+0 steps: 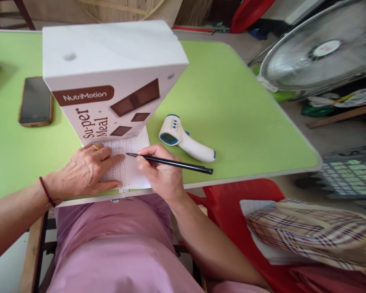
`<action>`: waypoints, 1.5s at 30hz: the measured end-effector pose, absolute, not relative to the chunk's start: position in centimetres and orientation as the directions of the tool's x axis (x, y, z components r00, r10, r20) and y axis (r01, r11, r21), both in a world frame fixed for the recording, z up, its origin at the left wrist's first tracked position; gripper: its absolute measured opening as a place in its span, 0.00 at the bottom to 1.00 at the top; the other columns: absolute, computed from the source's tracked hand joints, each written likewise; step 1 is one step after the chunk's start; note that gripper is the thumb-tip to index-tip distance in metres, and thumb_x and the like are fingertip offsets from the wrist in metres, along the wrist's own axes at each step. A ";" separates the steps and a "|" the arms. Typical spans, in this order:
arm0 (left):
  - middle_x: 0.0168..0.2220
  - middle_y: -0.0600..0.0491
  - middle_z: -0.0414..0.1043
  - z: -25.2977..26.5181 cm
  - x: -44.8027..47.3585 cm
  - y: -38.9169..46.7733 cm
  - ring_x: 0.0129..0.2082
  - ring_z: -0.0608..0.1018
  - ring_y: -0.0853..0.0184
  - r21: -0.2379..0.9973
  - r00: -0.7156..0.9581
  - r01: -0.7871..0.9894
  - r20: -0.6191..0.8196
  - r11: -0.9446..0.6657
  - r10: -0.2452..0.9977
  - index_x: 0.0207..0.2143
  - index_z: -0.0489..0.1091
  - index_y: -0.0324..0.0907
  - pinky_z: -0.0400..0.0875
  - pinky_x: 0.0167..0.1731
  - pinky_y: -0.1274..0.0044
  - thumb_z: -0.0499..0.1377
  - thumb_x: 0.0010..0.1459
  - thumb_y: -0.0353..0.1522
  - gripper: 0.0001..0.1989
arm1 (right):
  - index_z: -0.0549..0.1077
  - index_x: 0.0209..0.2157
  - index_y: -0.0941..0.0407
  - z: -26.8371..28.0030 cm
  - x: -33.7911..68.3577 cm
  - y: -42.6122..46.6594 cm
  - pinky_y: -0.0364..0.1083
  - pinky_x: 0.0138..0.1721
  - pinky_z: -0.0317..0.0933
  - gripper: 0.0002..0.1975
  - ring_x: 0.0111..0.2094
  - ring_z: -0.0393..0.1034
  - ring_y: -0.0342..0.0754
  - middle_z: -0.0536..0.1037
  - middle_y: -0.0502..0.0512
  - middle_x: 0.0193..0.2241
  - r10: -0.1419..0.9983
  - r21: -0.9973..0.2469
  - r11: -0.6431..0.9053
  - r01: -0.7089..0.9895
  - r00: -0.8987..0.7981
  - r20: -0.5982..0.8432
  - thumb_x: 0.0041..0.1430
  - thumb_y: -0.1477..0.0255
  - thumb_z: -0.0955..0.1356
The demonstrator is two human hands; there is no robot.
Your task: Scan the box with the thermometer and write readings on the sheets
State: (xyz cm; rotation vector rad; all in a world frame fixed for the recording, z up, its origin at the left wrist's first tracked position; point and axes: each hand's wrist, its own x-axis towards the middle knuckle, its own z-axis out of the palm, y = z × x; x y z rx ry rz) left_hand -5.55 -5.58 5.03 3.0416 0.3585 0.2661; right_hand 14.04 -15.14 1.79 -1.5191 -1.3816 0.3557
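Note:
My right hand (164, 173) is closed around a black pen (183, 164), whose tip points left over a white sheet of paper (137, 175). Dense rows of small handwriting cover the sheet's left part, while its right part is blank. Spread flat, my left hand (85, 169) presses on the paper's left side. A tall white NutriMotion box (118, 101) stands upright just behind the sheet and hides its far edge. To the right of the box lies a white and blue infrared thermometer (186, 140), close to my right hand.
A smartphone (35, 101) lies left of the box on the green table (232, 114). Beyond the table's right edge stands a large fan (326, 49). A red chair (232, 215) holding a plaid cloth item (308, 232) is at the lower right.

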 end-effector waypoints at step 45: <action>0.24 0.51 0.73 5.4 -6.9 -4.8 0.25 0.76 0.61 0.094 0.939 0.326 0.079 -0.941 0.334 0.58 0.70 0.41 0.62 0.26 0.76 0.53 0.65 0.52 0.30 | 0.71 0.30 0.55 1.5 14.0 -15.1 0.39 0.19 0.57 0.03 0.17 0.60 0.38 0.72 0.45 0.20 0.834 -0.804 0.209 0.557 0.328 0.444 0.58 0.72 0.67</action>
